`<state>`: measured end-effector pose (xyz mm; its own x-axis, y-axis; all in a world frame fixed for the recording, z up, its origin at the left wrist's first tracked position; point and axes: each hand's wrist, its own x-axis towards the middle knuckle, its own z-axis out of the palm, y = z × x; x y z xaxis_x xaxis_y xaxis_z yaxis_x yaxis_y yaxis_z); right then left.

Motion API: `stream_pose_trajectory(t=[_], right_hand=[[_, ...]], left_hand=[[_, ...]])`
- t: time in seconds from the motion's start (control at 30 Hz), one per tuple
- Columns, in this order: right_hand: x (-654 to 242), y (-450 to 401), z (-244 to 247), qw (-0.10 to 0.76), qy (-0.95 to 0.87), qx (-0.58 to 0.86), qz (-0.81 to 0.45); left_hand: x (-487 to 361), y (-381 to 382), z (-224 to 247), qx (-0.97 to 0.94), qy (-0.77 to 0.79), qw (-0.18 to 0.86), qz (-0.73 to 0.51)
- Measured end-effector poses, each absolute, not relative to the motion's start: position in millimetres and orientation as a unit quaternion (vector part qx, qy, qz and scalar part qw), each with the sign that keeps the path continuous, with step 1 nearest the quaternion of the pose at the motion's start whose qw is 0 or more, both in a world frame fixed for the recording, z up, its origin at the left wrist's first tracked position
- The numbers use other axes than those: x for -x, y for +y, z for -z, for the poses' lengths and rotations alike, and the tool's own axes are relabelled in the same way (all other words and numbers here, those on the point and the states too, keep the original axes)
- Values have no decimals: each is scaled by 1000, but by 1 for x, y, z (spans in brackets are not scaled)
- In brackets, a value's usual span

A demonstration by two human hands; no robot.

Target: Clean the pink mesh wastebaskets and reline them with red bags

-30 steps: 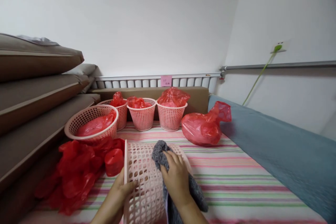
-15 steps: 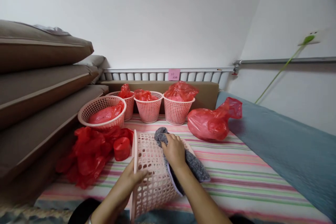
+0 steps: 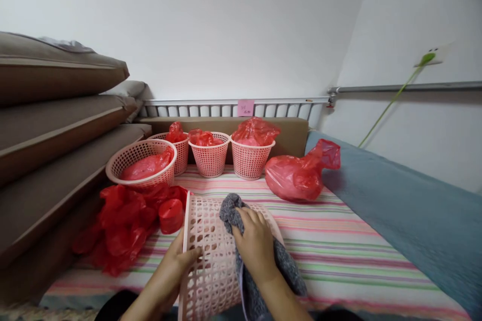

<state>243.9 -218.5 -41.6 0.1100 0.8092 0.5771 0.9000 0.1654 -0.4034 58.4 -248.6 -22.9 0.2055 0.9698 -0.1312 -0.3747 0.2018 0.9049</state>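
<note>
A pink perforated plastic basket (image 3: 211, 261) lies on its side in front of me, its rim toward the left. My left hand (image 3: 178, 261) grips that rim, thumb on the outer wall and the other fingers hidden inside. Against the upper side of the basket, my right hand (image 3: 254, 241) presses a dark grey cloth (image 3: 288, 263), fingers closed around it. Part of the cloth bunches up ahead of the fingers, and the rest hangs down over the basket's right side. To the left lie a roll of red plastic bags (image 3: 171, 215) and a crumpled heap of red plastic (image 3: 120, 225).
Several pink baskets (image 3: 211, 161) holding red bags stand along the back. A filled red plastic bag (image 3: 293, 175) rests right of them on the striped sheet (image 3: 350, 246). Stacked brown cushions (image 3: 56, 125) rise at left; a blue-grey surface (image 3: 395, 200) runs along the right.
My right hand and the cloth have moved slightly down and toward me over the basket wall. The basket has shifted a little, still in my left hand. The view has turned slightly right.
</note>
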Motion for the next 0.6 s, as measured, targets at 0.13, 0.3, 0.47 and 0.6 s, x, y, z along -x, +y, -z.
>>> stream_pose_trajectory(t=[0.13, 0.3, 0.47, 0.6], right_hand=[[-241, -191, 28, 325, -655, 679, 65], [-239, -171, 17, 304, -657, 686, 73], [-245, -168, 17, 366, -653, 657, 90], [-244, -168, 38, 375, -656, 649, 84]], left_hand=[[-56, -254, 33, -385, 410, 661, -496], [-56, -254, 45, -366, 403, 658, -520], [-61, -238, 62, -398, 366, 644, -541], [-61, -230, 83, -414, 383, 642, -519]])
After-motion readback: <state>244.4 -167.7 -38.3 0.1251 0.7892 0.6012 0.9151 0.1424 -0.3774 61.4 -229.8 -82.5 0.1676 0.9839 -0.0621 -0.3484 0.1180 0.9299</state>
